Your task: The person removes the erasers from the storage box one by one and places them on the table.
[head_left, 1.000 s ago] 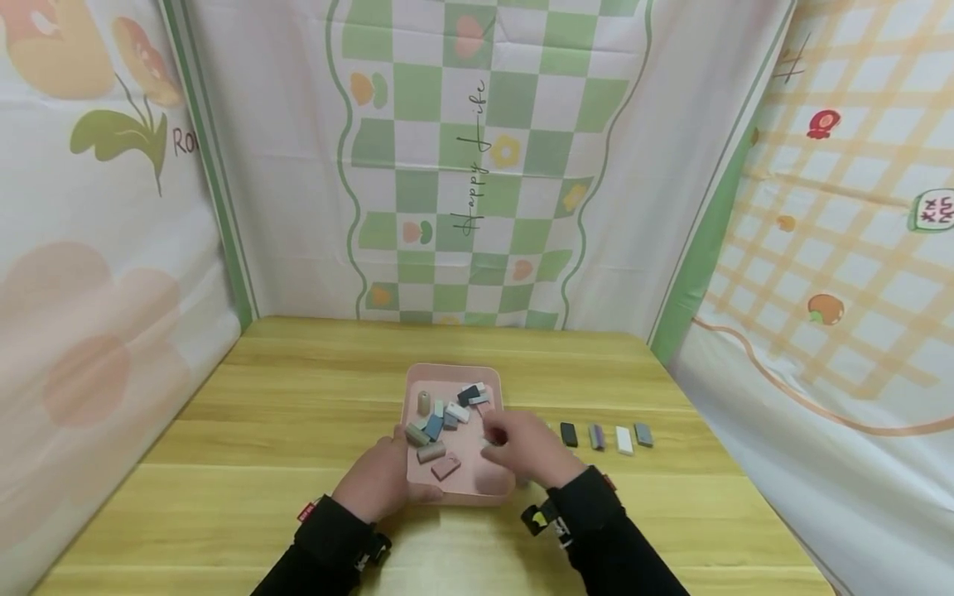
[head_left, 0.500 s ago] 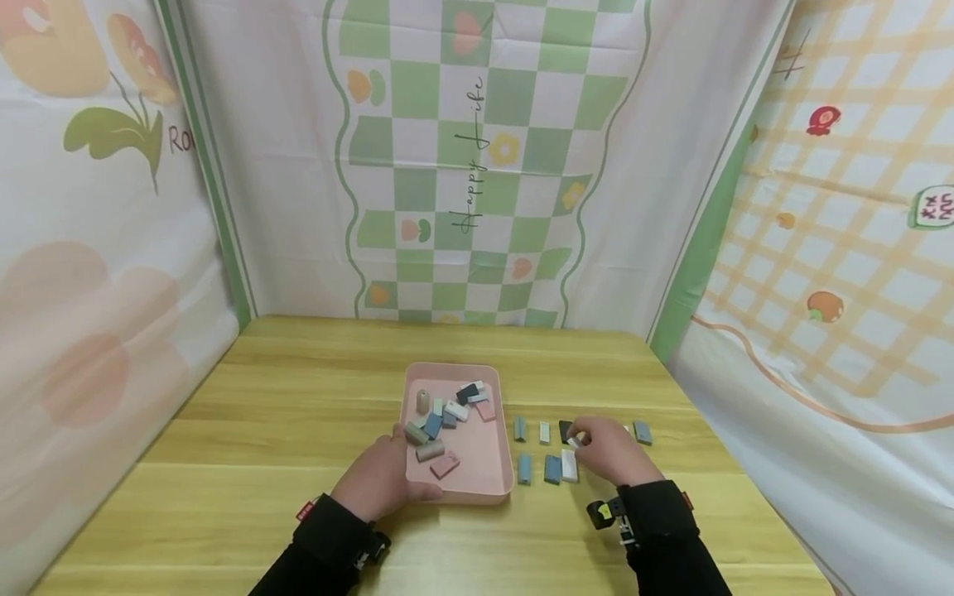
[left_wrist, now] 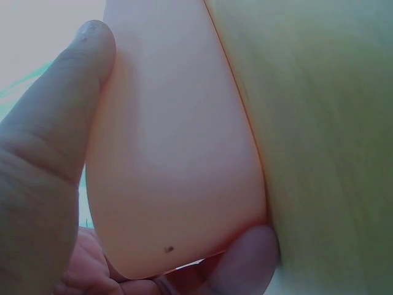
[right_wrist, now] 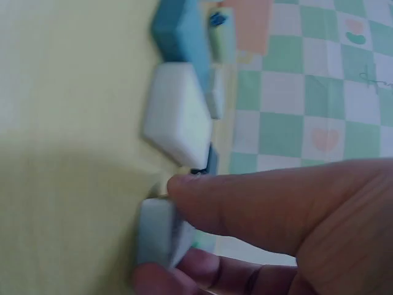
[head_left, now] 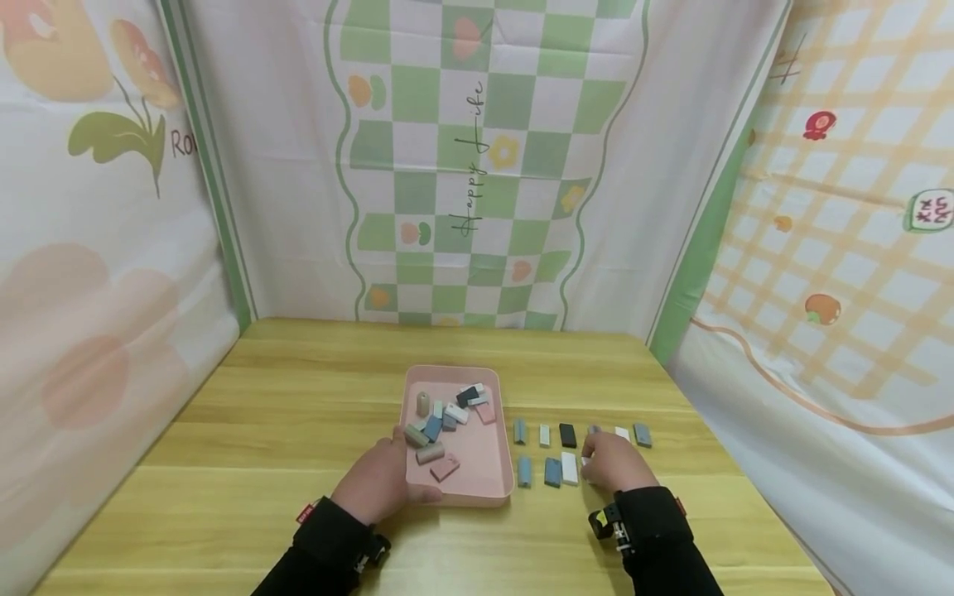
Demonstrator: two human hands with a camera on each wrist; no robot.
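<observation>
The pink tray holds several small blocks, among them a dusty-pink block and a dark block. My left hand grips its near left corner; fingers lie along the tray's wall in the left wrist view. My right hand pinches a small pale grey block between thumb and fingers, low at the table beside a white block. A blue block and a teal one stand left of that in the same row.
A farther row runs along the tray's right side: a teal block, a pale one, a black one and a grey one, with others partly behind my right hand. Printed curtains enclose the wooden table.
My right hand has moved from over the tray to the rows on the right, carrying a small pale block, and has come lower at the near row. My left hand stays on the tray.
</observation>
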